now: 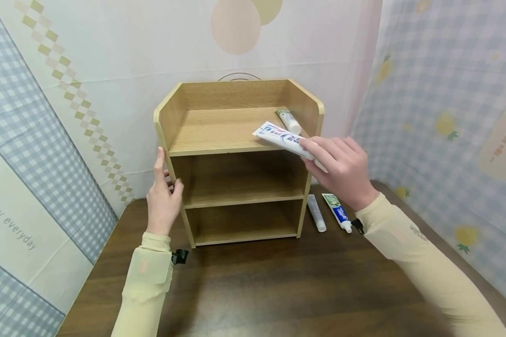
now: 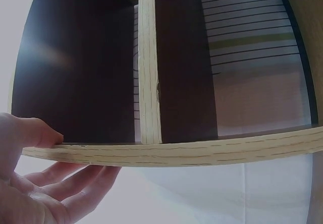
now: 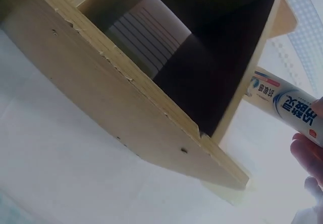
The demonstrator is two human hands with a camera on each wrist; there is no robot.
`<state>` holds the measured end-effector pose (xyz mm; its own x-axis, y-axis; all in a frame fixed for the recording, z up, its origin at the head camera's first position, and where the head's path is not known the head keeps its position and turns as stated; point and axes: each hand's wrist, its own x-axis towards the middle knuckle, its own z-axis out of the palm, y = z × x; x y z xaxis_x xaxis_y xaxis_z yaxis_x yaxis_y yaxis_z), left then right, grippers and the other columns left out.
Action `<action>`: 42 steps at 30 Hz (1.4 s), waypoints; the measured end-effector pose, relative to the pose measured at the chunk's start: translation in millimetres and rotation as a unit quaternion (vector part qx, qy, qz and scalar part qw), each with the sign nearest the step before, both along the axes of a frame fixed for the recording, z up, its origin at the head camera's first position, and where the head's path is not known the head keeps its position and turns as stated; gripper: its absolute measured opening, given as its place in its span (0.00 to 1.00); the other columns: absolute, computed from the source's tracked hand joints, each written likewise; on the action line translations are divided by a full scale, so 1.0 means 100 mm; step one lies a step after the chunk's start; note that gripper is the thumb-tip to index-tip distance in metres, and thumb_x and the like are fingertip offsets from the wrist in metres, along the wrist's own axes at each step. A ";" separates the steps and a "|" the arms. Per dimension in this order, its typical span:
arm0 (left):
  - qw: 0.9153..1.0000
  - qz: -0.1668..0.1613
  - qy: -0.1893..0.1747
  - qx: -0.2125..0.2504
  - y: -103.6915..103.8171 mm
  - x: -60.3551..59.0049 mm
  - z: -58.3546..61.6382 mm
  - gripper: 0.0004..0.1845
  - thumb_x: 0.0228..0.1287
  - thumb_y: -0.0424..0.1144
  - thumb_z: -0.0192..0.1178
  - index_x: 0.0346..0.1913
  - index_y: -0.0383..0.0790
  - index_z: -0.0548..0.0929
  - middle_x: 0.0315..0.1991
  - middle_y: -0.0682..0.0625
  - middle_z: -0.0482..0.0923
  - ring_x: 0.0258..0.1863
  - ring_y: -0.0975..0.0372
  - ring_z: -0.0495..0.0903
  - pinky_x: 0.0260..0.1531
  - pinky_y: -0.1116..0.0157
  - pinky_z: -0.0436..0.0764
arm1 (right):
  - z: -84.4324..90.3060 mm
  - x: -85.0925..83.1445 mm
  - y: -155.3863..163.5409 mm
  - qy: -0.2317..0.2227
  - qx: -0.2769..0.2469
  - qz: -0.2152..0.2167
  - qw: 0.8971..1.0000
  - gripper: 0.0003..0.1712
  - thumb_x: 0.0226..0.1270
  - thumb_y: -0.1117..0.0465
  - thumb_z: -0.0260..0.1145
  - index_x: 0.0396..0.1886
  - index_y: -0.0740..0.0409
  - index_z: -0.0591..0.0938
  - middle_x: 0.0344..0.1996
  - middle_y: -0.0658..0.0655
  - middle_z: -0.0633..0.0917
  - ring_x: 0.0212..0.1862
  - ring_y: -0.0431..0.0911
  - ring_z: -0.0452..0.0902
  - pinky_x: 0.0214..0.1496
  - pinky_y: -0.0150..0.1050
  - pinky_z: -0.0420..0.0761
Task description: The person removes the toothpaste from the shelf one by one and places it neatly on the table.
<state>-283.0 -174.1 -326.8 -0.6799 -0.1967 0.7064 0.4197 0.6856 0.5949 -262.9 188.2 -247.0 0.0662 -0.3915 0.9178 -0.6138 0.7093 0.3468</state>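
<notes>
At the left, the left hand (image 1: 163, 196) rests on the left side panel of the wooden shelf unit (image 1: 236, 159), at about 9 o'clock from the unit's middle. Its fingers are straight and spread along the outside of the panel, and the thumb lies on the front edge; this grip only steadies the wood and pinches nothing.

In the middle, the shelf unit stands on the dark desk (image 1: 278, 290), and its two lower shelves show nothing inside.

At the right, the right hand (image 1: 341, 171) pinches the cap end of a white and blue toothpaste tube (image 1: 280, 137). From this grip the tube points toward 10 o'clock, with its flat tail over the front right part of the top shelf. The right hand is clearly the nearer hand to that shelf place. Just behind, at about 12 o'clock from the tail, a green toothpaste tube (image 1: 288, 120) already lies on the top shelf. Two further tubes (image 1: 330, 213) lie on the desk beside the unit's right foot.
</notes>
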 end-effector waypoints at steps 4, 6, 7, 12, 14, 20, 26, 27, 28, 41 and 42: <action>1.000 0.003 0.002 -0.002 0.01 -0.02 -0.01 0.43 0.65 0.31 0.52 0.76 0.64 0.47 0.49 0.31 0.79 0.41 0.41 0.83 0.40 0.46 0.79 | -0.05 0.07 0.10 0.009 -0.015 -0.002 1.000 0.16 0.58 0.65 0.68 0.47 0.56 0.86 0.37 0.56 0.89 0.32 0.54 0.83 0.29 0.45 0.69; 1.000 0.005 0.002 -0.004 0.01 -0.03 -0.03 0.43 0.65 0.31 0.51 0.76 0.64 0.47 0.49 0.30 0.79 0.41 0.41 0.83 0.40 0.46 0.79 | -0.07 0.12 0.15 0.012 -0.027 0.000 1.000 0.15 0.57 0.65 0.69 0.46 0.57 0.87 0.36 0.57 0.89 0.32 0.55 0.83 0.29 0.47 0.69; 1.000 0.006 0.002 -0.004 0.01 -0.03 -0.03 0.43 0.65 0.31 0.51 0.76 0.64 0.47 0.49 0.30 0.79 0.41 0.41 0.83 0.40 0.46 0.79 | -0.08 0.14 0.17 0.014 -0.034 0.000 0.999 0.15 0.56 0.65 0.69 0.46 0.57 0.87 0.36 0.57 0.89 0.32 0.55 0.83 0.29 0.47 0.69; 1.000 0.008 0.007 -0.005 0.02 -0.05 -0.03 0.43 0.65 0.31 0.51 0.77 0.63 0.47 0.49 0.31 0.79 0.40 0.41 0.83 0.39 0.46 0.79 | -0.11 0.22 0.29 0.026 -0.061 0.000 0.998 0.14 0.55 0.66 0.70 0.43 0.57 0.88 0.35 0.59 0.89 0.30 0.57 0.82 0.29 0.49 0.68; 1.000 0.008 0.008 -0.005 0.01 -0.06 -0.04 0.42 0.65 0.31 0.51 0.77 0.62 0.47 0.49 0.31 0.79 0.40 0.41 0.83 0.39 0.46 0.78 | -0.13 0.24 0.32 0.032 -0.067 0.001 0.997 0.13 0.56 0.66 0.70 0.43 0.57 0.88 0.34 0.59 0.89 0.29 0.57 0.82 0.28 0.49 0.67; 1.000 0.006 0.008 -0.003 0.01 -0.07 -0.03 0.42 0.65 0.31 0.51 0.77 0.63 0.47 0.50 0.32 0.78 0.38 0.42 0.82 0.38 0.48 0.77 | -0.19 0.33 0.43 0.032 -0.085 -0.001 0.996 0.11 0.58 0.63 0.69 0.41 0.58 0.88 0.33 0.60 0.89 0.30 0.58 0.81 0.28 0.51 0.67; 1.000 0.006 0.005 0.001 0.01 -0.07 -0.04 0.42 0.65 0.31 0.51 0.76 0.63 0.47 0.50 0.32 0.78 0.38 0.43 0.82 0.38 0.49 0.77 | -0.21 0.38 0.56 0.037 -0.112 -0.020 0.993 0.11 0.57 0.63 0.69 0.41 0.58 0.87 0.34 0.60 0.89 0.29 0.59 0.80 0.29 0.53 0.66; 1.000 0.006 0.004 0.002 0.01 -0.07 -0.05 0.43 0.65 0.31 0.51 0.76 0.63 0.47 0.50 0.32 0.78 0.38 0.43 0.82 0.38 0.49 0.77 | -0.21 0.39 0.58 0.038 -0.116 -0.025 0.992 0.12 0.57 0.63 0.69 0.41 0.59 0.87 0.34 0.60 0.89 0.29 0.60 0.80 0.29 0.53 0.66; 1.000 0.005 0.003 0.002 0.01 -0.07 -0.05 0.43 0.65 0.31 0.51 0.76 0.63 0.47 0.50 0.32 0.78 0.38 0.43 0.82 0.38 0.49 0.77 | -0.22 0.40 0.61 0.039 -0.118 -0.031 0.992 0.12 0.57 0.63 0.69 0.42 0.59 0.87 0.35 0.60 0.89 0.30 0.60 0.80 0.29 0.54 0.66; 1.000 0.010 -0.005 0.003 0.02 -0.05 -0.05 0.42 0.66 0.31 0.51 0.76 0.65 0.46 0.52 0.33 0.76 0.39 0.42 0.82 0.40 0.48 0.76 | -0.32 0.51 0.85 0.020 -0.113 -0.079 0.990 0.15 0.67 0.54 0.63 0.43 0.60 0.86 0.33 0.64 0.87 0.29 0.62 0.78 0.27 0.53 0.63; 1.000 0.009 -0.005 0.003 0.02 -0.05 -0.05 0.42 0.66 0.31 0.51 0.76 0.65 0.46 0.52 0.33 0.76 0.39 0.42 0.82 0.40 0.48 0.76 | -0.33 0.51 0.86 0.018 -0.111 -0.080 0.990 0.16 0.68 0.53 0.62 0.43 0.61 0.86 0.34 0.65 0.87 0.29 0.62 0.79 0.27 0.53 0.63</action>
